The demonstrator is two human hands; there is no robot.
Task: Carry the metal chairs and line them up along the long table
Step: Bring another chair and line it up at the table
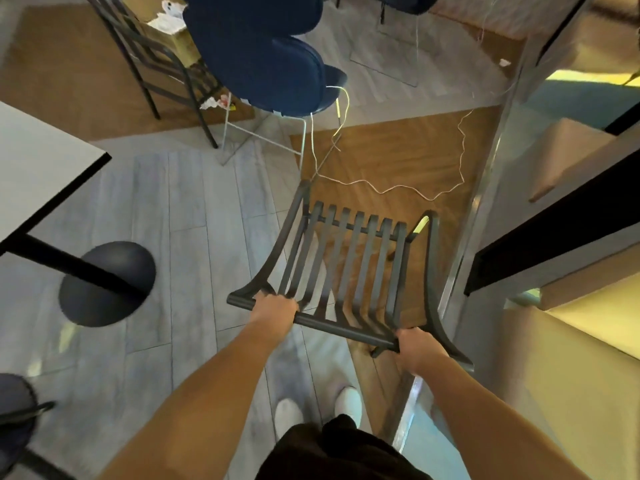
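A dark metal chair [349, 258] with a slatted back hangs in front of me, seen from above. My left hand [275, 311] grips the left part of its top rail. My right hand [417, 349] grips the right end of the same rail. The chair's seat and legs are mostly hidden under the backrest. Another dark metal chair [149, 60] stands at the upper left beside stacked blue chairs.
A white table [38, 168] with a black pedestal base [107, 284] is at the left. Stacked blue padded chairs [263, 53] stand ahead. A thin white cord [408, 188] trails across the wooden floor. A metal-framed partition [485, 188] and counters line the right side.
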